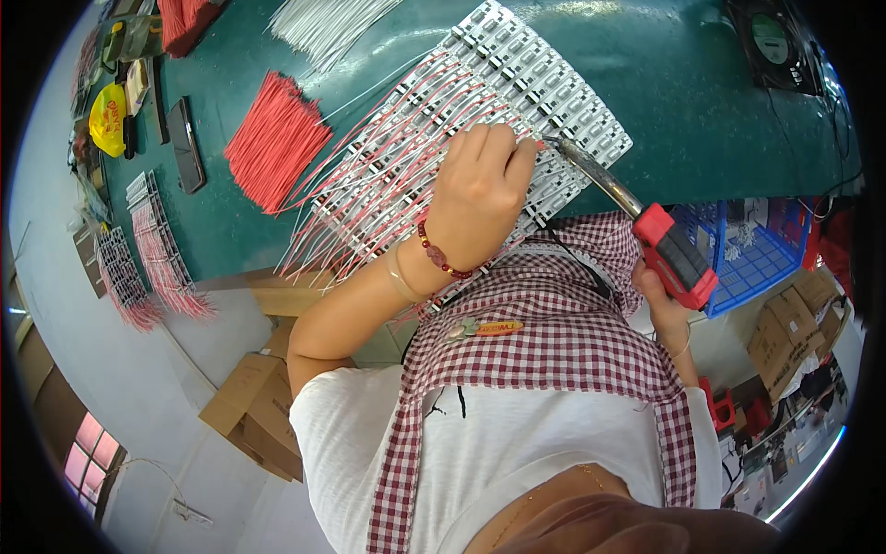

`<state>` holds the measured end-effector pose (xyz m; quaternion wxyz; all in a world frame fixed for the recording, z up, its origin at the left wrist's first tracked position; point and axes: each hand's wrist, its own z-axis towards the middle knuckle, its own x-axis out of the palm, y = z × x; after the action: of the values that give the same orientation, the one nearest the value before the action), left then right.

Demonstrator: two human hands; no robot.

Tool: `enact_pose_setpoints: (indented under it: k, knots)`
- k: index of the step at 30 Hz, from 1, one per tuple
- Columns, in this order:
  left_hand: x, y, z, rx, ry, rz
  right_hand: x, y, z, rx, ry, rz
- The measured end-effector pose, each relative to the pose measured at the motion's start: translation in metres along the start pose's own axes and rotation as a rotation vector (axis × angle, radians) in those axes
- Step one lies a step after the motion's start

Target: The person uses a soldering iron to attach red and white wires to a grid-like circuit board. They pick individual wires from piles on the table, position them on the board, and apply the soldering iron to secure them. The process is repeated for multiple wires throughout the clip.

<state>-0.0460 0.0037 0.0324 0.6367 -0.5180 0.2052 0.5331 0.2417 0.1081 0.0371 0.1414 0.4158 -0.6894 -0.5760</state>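
A slanted panel of small silvery-white parts in rows (pixel 591 120) lies on the green table. Thin red and white wires (pixel 369 166) spread from its left rows. Over the panel, my left hand (pixel 482 189) is closed in a pinch, with a red wire end (pixel 541 145) showing at its fingertips; the rest of that wire is hidden. My right hand (pixel 653 294), beside the table's near edge, grips the red and black handle of a soldering iron (pixel 669 242). The iron's metal tip meets the panel just right of my left fingertips.
Bundles of loose red wires (pixel 277 143) and white wires (pixel 328 32) lie left of and beyond the panel. Farther left are a phone (pixel 185 146), a yellow packet (pixel 108 120) and wired panels (pixel 159 245). A blue plastic basket (pixel 752 277) stands at right, below a black fan-like device (pixel 775 46).
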Motion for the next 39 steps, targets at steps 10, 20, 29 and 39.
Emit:
enact_pose_setpoints:
  k: [10,20,29,39]
  knots:
    - [-0.001,-0.002,0.002,-0.020,0.044,0.034,0.000,-0.002,-0.007,-0.040,-0.073,-0.003]
    - [-0.004,-0.006,0.003,0.019,-0.011,0.056,-0.006,-0.007,-0.012,-0.040,-0.025,0.123]
    - [0.003,-0.013,-0.004,-0.024,0.024,-0.027,-0.006,-0.012,-0.014,0.031,0.006,0.059]
    - [0.005,-0.014,-0.004,-0.040,0.031,-0.015,-0.008,-0.016,-0.014,-0.025,-0.013,-0.059]
